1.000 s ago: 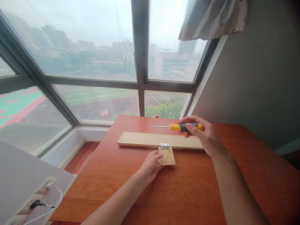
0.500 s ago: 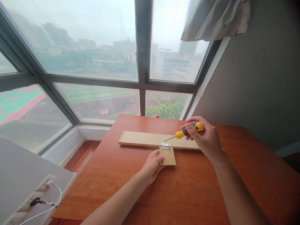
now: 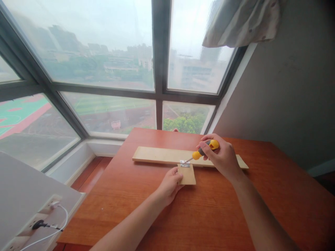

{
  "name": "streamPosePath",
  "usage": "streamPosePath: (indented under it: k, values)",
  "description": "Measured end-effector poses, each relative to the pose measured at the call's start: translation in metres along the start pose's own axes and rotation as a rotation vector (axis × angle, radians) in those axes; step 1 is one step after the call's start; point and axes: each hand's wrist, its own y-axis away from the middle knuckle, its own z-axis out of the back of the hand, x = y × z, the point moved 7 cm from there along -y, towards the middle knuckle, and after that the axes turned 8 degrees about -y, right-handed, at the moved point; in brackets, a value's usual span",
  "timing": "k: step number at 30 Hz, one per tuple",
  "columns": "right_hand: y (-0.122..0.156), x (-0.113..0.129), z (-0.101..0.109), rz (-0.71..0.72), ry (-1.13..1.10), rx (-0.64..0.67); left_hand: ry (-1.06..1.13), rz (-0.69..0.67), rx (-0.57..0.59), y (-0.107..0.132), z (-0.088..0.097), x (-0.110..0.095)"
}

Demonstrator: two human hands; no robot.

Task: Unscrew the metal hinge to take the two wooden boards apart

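Yellow-and-black screwdriver (image 3: pixel 203 151), silver hinge (image 3: pixel 184 163), pale wooden boards (image 3: pixel 157 155), reddish-brown table (image 3: pixel 209 209).

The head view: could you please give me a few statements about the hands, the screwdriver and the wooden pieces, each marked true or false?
1. The right hand holds a yellow-handled screwdriver with its tip down at the metal hinge. True.
2. The left hand rests on the long board. False: it rests against the small wooden piece.
3. The hinge sits where the small wooden piece meets the long board. True.
4. The screwdriver lies flat on the table. False: it is held tilted in the right hand.
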Motion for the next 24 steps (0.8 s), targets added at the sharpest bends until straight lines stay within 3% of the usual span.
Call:
streamPosePath:
  k: [13,24]
  values:
    - [-0.003,0.004,-0.006,0.065,0.171,0.011,0.008,-0.001,-0.002,0.002,-0.003,-0.002]
    - [-0.022,0.023,-0.030,0.231,0.502,-0.007,-0.002,0.000,-0.003,0.003,-0.003,-0.003]
